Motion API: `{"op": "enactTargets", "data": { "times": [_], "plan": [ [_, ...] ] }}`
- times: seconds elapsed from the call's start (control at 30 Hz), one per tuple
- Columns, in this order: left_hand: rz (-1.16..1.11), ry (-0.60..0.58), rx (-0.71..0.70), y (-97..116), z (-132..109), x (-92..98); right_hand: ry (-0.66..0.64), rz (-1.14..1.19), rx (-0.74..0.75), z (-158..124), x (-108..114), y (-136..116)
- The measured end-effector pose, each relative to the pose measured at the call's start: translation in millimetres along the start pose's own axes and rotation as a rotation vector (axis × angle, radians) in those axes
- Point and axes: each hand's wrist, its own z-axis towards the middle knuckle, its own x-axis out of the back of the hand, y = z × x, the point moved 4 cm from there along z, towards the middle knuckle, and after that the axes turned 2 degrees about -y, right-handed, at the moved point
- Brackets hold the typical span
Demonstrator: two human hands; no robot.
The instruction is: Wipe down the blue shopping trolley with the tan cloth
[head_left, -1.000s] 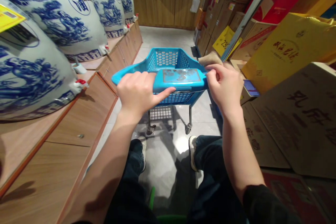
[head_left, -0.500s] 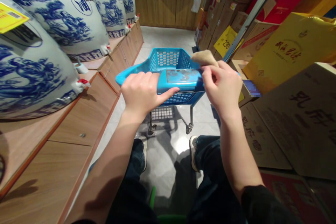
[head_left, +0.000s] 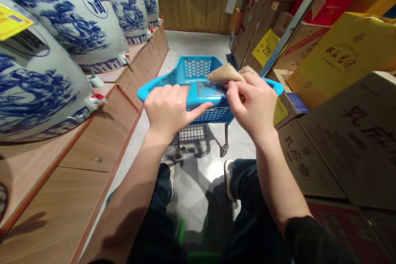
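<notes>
A blue shopping cart [head_left: 198, 64] with a perforated basket stands between my feet and the far counter. My left hand [head_left: 165, 109] is wrapped round the left part of the cart handle [head_left: 192, 98], its thumb stretched along the near edge. My right hand [head_left: 253, 103] pinches a tan cloth [head_left: 225, 74] over the right half of the handle. Part of the cloth lies across the far edge of the clear panel [head_left: 212, 89] set in the handle's middle. My right fingers hide some of the cloth.
Large blue-and-white jars [head_left: 102, 20] with red-tipped taps line a wooden cabinet [head_left: 89, 148] on the left. Stacked cartons [head_left: 355, 132], a yellow bag [head_left: 343, 57] and a metal post [head_left: 297, 20] crowd the right. A wooden counter [head_left: 194, 6] closes off the far end.
My right hand has slid left along the handle with the cloth, which now reaches over the panel. The handle's right end has come into view. My left hand keeps its grip.
</notes>
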Motion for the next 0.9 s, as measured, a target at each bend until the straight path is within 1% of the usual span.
{"op": "enactTargets", "data": {
  "times": [0.07,0.1,0.13,0.2,0.27,0.33,0.4,0.5,0.53,0.57,0.6,0.7,0.77,0.8,0.83,0.9],
  "plan": [
    [-0.020,0.009,0.005,1.2,-0.2,0.1,0.034,-0.057,-0.101,2.3,4.0,14.1],
    [-0.021,0.017,0.005,1.8,-0.2,0.2,0.056,-0.082,-0.108,2.0,4.0,14.5],
    [-0.017,0.023,0.004,2.3,-0.1,0.3,0.073,-0.099,-0.083,0.9,2.5,9.6],
    [0.001,0.027,-0.001,2.9,0.6,0.7,0.080,-0.093,0.042,-3.7,-3.9,-11.6],
    [0.009,0.014,-0.006,2.8,1.4,0.9,0.052,-0.041,0.177,-8.6,-10.6,-35.3],
    [-0.014,-0.016,-0.001,2.0,1.8,0.5,0.016,0.019,0.234,-9.3,-12.5,-45.7],
    [-0.050,-0.041,0.012,1.3,1.5,-0.1,-0.003,0.043,0.175,-4.4,-9.1,-36.8],
    [-0.064,-0.032,0.014,1.8,0.5,-0.4,0.014,0.000,-0.005,5.0,-1.0,-8.1],
    [-0.059,-0.028,0.012,2.0,0.3,-0.5,0.026,-0.022,-0.041,6.4,0.4,-2.9],
    [-0.051,-0.027,0.012,2.0,0.3,-0.7,0.032,-0.038,-0.047,6.7,0.4,-2.5],
    [-0.040,-0.029,0.015,1.6,0.5,-0.9,0.030,-0.042,-0.022,5.7,-1.1,-7.1],
    [0.001,-0.056,0.007,0.3,1.9,-0.6,-0.028,0.018,0.151,-1.5,-9.4,-37.3],
    [0.016,-0.071,-0.014,0.4,2.6,0.3,-0.070,0.078,0.221,-4.2,-11.3,-49.7],
    [0.021,-0.075,-0.022,0.9,2.7,0.6,-0.082,0.093,0.215,-3.4,-10.3,-48.4],
    [0.024,-0.074,-0.027,1.4,2.5,0.8,-0.085,0.094,0.180,-1.2,-8.3,-41.8],
    [0.024,-0.057,-0.023,2.7,1.5,0.6,-0.057,0.059,0.054,5.2,-2.6,-17.5]
  ]
}}
